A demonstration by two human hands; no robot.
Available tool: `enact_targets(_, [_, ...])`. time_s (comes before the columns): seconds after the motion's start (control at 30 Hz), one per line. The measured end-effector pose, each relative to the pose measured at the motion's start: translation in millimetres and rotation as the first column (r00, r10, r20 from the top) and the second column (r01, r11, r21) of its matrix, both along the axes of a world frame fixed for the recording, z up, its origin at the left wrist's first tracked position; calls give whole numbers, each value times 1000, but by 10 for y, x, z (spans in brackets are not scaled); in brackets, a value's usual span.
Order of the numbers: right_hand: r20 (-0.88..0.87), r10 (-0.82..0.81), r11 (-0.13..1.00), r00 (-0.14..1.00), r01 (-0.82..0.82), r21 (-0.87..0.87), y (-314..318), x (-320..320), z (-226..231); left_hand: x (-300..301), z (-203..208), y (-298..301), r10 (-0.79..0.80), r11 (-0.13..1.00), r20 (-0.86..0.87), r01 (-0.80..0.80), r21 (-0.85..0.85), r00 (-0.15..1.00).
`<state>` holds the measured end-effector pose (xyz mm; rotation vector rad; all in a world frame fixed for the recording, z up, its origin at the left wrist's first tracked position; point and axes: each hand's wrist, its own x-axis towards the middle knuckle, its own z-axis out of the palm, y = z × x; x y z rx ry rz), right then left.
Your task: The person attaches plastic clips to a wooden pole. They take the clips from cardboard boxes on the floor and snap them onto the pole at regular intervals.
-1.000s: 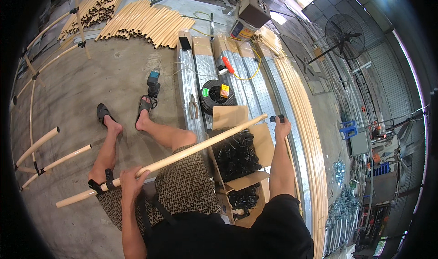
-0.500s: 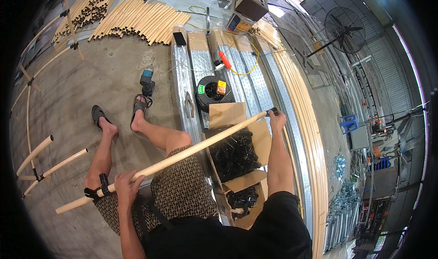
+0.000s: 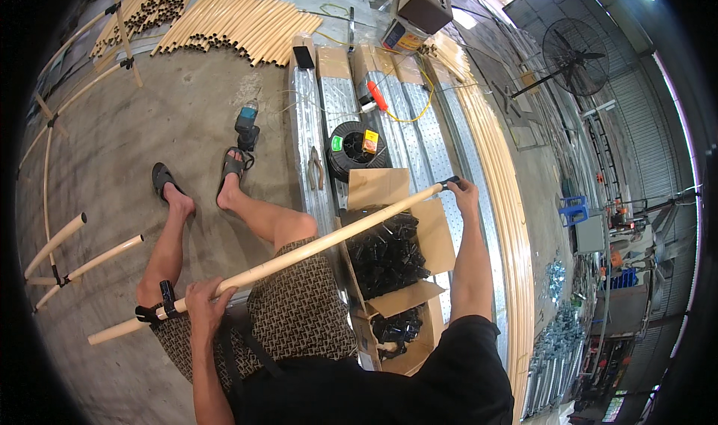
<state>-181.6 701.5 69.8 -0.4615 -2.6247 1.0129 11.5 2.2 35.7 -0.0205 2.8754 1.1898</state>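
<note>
A long cream pipe (image 3: 321, 243) lies slantwise across my thighs, its right end higher in the picture. My left hand (image 3: 206, 305) is closed round it near the left end. Just left of that hand, a black pipe joint (image 3: 158, 310) sits on the pipe, one part sticking up. At the far right end, my right hand (image 3: 465, 196) grips a black joint (image 3: 450, 182) with thumb and fingers; how far it sits over the pipe end cannot be made out. Beneath the pipe, an open carton (image 3: 439, 234) holds many black joints (image 3: 385, 260).
A second carton (image 3: 426, 343) of black parts stands nearer me. Wrapped metal bundles (image 3: 305, 118) carry pliers (image 3: 315, 168), a black spool (image 3: 338, 159) and a phone (image 3: 304, 57). A cordless driver (image 3: 247, 126) stands by my foot. Assembled pipe frames (image 3: 48, 178) rise at left; cream pipes (image 3: 516, 275) lie at right.
The black joint at the right end has tilted a little, and my right hand's grip has shifted slightly with it. My left hand stays on the pipe. The whole view has shifted slightly.
</note>
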Motion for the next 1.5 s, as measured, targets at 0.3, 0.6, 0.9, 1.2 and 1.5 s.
enact_targets(0.3, [14,15,995,1000,-17,103,-94,-15,36,-21,28,-23,-35,999,-44,35,-9,998])
enact_targets(0.6, [38,88,995,995,-86,-46,173,22,-41,-145,145,-82,-23,991,287,-16,133,958])
enact_targets(0.9, [8,24,999,1000,-24,39,-133,219,73,-42,-40,-16,-44,999,-86,46,23,995])
enact_targets(1.2, [22,11,998,1000,-9,-63,-159,224,35,-87,60,-73,-25,996,120,14,92,992])
enact_targets(1.5, [27,22,987,999,-17,-159,-322,232,27,-45,30,-95,-44,998,65,40,58,997])
